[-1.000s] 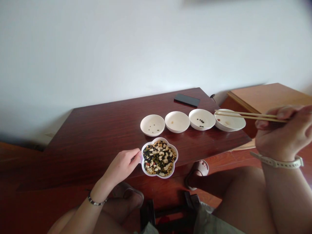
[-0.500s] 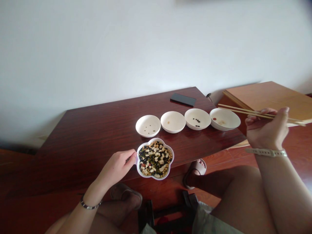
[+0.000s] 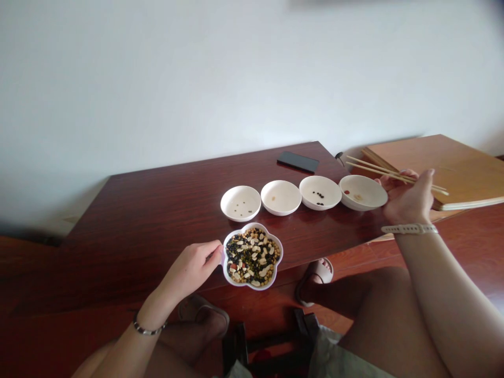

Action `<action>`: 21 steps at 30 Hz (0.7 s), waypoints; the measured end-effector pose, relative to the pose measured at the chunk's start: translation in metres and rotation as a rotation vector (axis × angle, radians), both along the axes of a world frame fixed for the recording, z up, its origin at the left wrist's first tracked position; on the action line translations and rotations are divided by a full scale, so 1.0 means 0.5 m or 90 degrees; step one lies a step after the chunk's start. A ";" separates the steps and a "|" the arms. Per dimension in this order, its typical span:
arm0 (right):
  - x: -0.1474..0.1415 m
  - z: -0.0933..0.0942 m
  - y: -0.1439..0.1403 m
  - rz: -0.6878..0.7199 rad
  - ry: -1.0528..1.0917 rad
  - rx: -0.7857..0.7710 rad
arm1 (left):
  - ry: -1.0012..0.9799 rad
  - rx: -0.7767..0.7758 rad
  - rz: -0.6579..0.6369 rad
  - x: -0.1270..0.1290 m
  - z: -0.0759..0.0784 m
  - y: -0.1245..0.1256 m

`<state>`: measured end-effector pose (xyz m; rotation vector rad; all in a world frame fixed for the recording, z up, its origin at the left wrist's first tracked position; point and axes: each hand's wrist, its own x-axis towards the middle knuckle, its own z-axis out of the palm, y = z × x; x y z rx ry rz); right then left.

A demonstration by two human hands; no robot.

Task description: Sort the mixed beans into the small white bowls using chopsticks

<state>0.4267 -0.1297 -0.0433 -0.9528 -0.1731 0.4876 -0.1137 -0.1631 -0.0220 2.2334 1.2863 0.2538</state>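
My right hand (image 3: 409,205) is now in close by the rightmost bowl (image 3: 364,193), with my fingers (image 3: 389,184) right at its near-right rim, where a second ago I had them well off to the right. The chopsticks (image 3: 388,175) I hold, nearly level and reaching over that bowl then, now slant more steeply, their tips pointing past its far rim.

We are facing a plain, pale wall (image 3: 197,79); a dark red table (image 3: 157,210) is standing along it, a lighter wooden top (image 3: 457,165) is jutting out at right, and reddish floor (image 3: 472,236) is showing below.
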 end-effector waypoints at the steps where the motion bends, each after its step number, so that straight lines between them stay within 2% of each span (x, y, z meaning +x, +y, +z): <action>1: 0.000 -0.002 0.002 0.005 -0.004 -0.001 | 0.001 -0.001 0.000 0.000 0.000 0.000; 16: -0.041 -0.015 0.041 0.078 -0.008 0.013 | -0.012 -0.007 0.006 -0.001 0.002 -0.002; 21: -0.054 -0.009 0.037 0.036 -0.039 0.082 | -0.083 0.023 0.039 0.003 0.002 -0.005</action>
